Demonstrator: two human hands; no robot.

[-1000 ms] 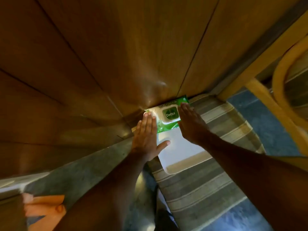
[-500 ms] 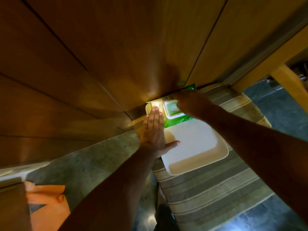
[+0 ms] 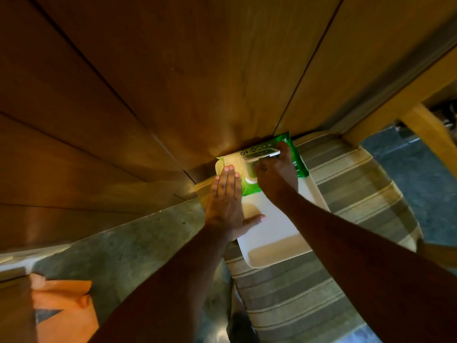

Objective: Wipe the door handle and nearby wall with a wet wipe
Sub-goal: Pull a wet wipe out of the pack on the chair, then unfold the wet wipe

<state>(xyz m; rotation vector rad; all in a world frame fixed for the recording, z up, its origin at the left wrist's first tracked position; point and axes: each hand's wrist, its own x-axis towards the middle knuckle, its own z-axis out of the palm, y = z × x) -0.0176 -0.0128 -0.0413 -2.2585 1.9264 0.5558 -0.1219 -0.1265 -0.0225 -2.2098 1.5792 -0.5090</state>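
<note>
A green wet-wipe pack [image 3: 295,154] lies on the far end of a white tray [image 3: 274,233], against the foot of a brown wooden door [image 3: 197,70]. My left hand [image 3: 226,206] rests flat, fingers together, pressing down the pack's left end. My right hand [image 3: 275,174] reaches over the pack's middle, and its fingers hold the white flip lid [image 3: 262,154] raised. The opening under the lid is mostly hidden by my right hand. No door handle is in view.
The tray sits on a striped grey and beige mat [image 3: 321,293]. Grey stone floor [image 3: 123,256] lies to the left, with an orange cloth [image 3: 61,305] at the lower left. A yellow wooden frame [image 3: 420,125] stands at the right.
My right hand moved from the pack's right side onto the lid and lifted it up. My left hand slid a little further onto the pack's left end. The camera came closer.
</note>
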